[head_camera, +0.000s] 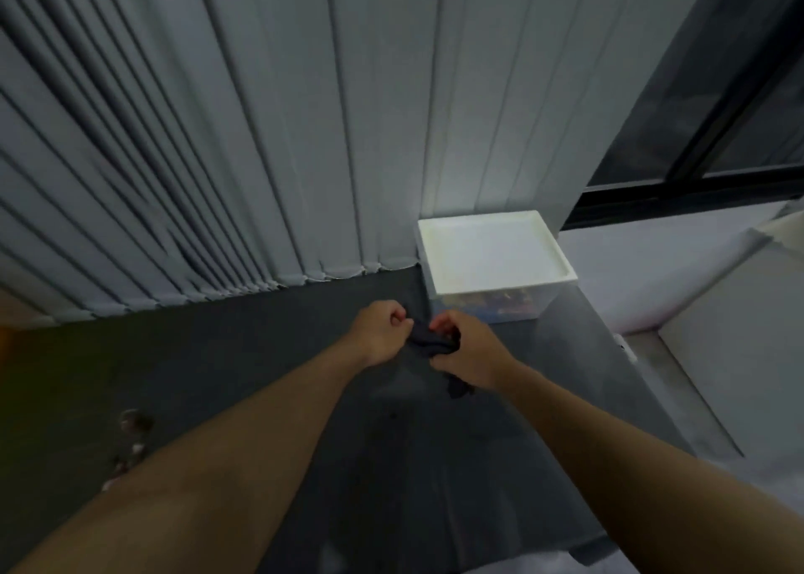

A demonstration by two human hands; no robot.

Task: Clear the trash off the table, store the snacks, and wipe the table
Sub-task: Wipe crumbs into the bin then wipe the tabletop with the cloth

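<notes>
Both my hands meet over the middle of the dark table (261, 356), holding a small dark cloth (430, 342) between them. My left hand (383, 330) pinches one end of the cloth with closed fingers. My right hand (467, 354) grips the other end, and a loose corner hangs below it just above the tabletop. At the table's far right corner stands a clear storage box with a white lid (491, 251), lid on; colourful snack packets show through its front wall.
Grey pleated curtains (261, 138) hang right behind the table's far edge. A dark window frame (696, 190) and a white ledge lie to the right. A few small pale scraps (130, 425) lie near the table's left front.
</notes>
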